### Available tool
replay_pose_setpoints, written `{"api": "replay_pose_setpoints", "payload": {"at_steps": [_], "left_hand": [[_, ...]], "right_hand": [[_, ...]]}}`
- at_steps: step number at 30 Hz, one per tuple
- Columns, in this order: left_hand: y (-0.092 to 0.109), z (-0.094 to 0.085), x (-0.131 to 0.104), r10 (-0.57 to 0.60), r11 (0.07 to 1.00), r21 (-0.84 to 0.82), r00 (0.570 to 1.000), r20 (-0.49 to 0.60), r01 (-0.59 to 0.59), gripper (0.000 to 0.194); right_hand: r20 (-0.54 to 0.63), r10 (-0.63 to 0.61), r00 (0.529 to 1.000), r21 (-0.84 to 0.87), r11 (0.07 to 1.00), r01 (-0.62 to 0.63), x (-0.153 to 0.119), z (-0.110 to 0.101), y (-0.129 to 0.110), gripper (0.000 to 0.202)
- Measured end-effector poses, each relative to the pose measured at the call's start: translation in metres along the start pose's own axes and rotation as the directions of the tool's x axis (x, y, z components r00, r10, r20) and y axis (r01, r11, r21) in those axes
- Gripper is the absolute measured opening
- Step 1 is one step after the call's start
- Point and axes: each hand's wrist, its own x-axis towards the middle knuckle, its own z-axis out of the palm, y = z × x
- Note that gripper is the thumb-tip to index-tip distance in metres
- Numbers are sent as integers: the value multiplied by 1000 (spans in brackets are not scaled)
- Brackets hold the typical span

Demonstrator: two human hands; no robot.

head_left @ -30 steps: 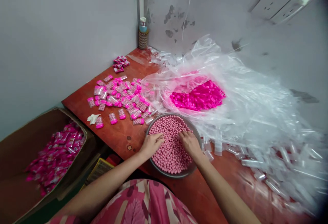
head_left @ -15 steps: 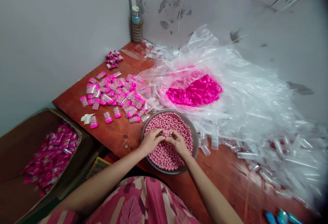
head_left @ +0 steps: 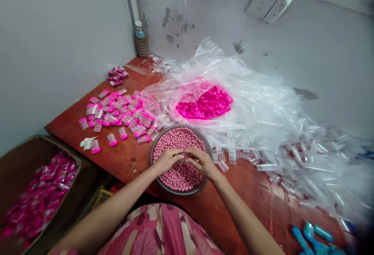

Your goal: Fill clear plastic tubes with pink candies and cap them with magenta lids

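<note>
A grey bowl [head_left: 208,152] full of small pink beads [head_left: 181,179] stands at the table's front edge. Over its middle my left hand [head_left: 168,160] and my right hand [head_left: 200,160] meet at the fingertips, with fingers bent together. Something small and clear seems to sit between them, but my fingers and the beads behind it make it hard to tell. Left of the bowl lies a pile of bead-filled clear containers with pink caps [head_left: 112,139]. Behind the bowl, bright pink caps [head_left: 207,103] lie in a clear plastic bag [head_left: 257,91].
Many clear tubes [head_left: 269,167] lie along the right. Blue items [head_left: 317,239] are at the lower right. A cardboard box [head_left: 26,161] with pink packets [head_left: 43,192] stands lower left. More packets [head_left: 117,76] and a bottle in a woven holder [head_left: 142,46] are farther back.
The view has shifted, so the table and bowl appear farther left. My hands stay over the bowl; my right hand's fingers now cover more of the gap between them, where a bead-filled clear container showed before.
</note>
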Motion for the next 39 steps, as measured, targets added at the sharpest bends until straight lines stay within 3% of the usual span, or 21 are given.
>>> {"api": "replay_pose_setpoints", "payload": {"at_steps": [4, 8, 12, 15, 19, 23, 25, 28, 30, 32, 34, 36, 39], "left_hand": [[0, 1, 1, 11, 998, 64, 999, 46, -14, 27], [-2, 5, 3, 30, 992, 117, 998, 62, -37, 25], [-4, 7, 8, 18, 992, 128, 1000, 6, -18, 27], [-7, 4, 10, 4, 987, 163, 1000, -14, -2, 27], [-12, 1, 14, -5, 986, 165, 999, 52, -4, 25], [-17, 1, 21, -10, 984, 177, 1000, 17, 7, 24], [-19, -1, 23, -22, 982, 186, 1000, -10, 23, 25], [-23, -6, 25, -60, 983, 169, 995, -75, 72, 26], [-26, -9, 24, -106, 986, 116, 986, -130, 122, 26], [-29, -10, 25, -178, 984, -1, 970, -168, 180, 27], [-31, -8, 26, -287, 947, -195, 947, -147, 256, 32], [-32, -2, 29, -392, 857, -398, 916, -87, 329, 38], [-26, 5, 34, -462, 725, -589, 886, -33, 357, 43]], "right_hand": [[40, 6, 999, -46, 999, -4, -2, -2, 0, 26], [117, 120, 986, -69, 991, -112, -1, -5, -2, 21], [68, 243, 968, 32, 969, -245, 3, 2, -3, 15], [25, 249, 968, 46, 967, -250, 7, 9, 0, 15], [96, 256, 962, 35, 965, -261, 6, 14, 12, 6], [148, 370, 917, 162, 906, -392, 0, 17, 23, 13], [149, 357, 922, 103, 922, -374, 1, 12, 26, 17], [144, 303, 942, -125, 950, -286, 15, -10, 33, 24], [19, 364, 931, -264, 900, -346, 33, -35, 45, 28], [-252, 466, 848, -375, 761, -529, 56, -64, 62, 30], [-479, 522, 705, -442, 550, -708, 81, -90, 82, 33], [-551, 577, 602, -475, 376, -796, 104, -109, 102, 34], [-535, 626, 568, -498, 310, -810, 129, -120, 123, 35]]}}
